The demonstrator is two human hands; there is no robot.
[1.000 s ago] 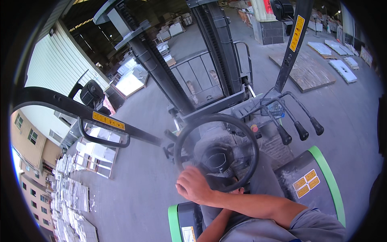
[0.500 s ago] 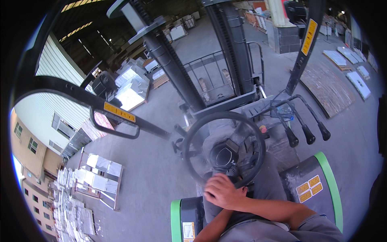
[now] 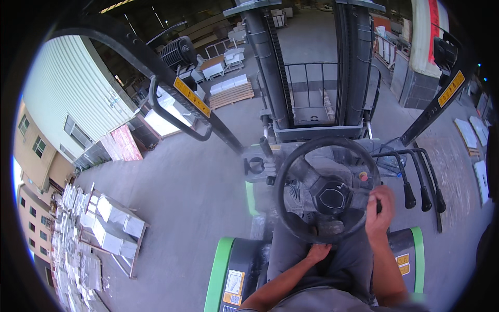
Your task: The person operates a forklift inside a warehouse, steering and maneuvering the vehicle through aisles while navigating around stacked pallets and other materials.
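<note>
The black steering wheel (image 3: 287,210) of a forklift stands in front of me, with a dark hub at its centre. At the wheel's right rim my right hand (image 3: 381,207) is closed around a dark knob, partly covered by the fingers. My left hand (image 3: 318,252) lies over my lap just below the wheel's bottom rim, fingers curled; whether anything is inside them is hidden. Right of the wheel rise several black control levers (image 3: 410,196) with dark grips, apart from the hand. A short lever (image 3: 266,149) stands left of the wheel.
Ahead is the forklift mast (image 3: 265,67) with a black load guard (image 3: 312,65). Pillars of the cab frame (image 3: 171,86) slant at both sides. White slabs lie on a wooden pallet (image 3: 232,96) ahead left. Stacked slabs (image 3: 112,226) stand at left, a wall pillar (image 3: 418,78) ahead right.
My right hand has gone from the wheel's lower left round to its right rim, uncrossing my arms. The view of the yard has swung, bringing the mast rightward in the picture.
</note>
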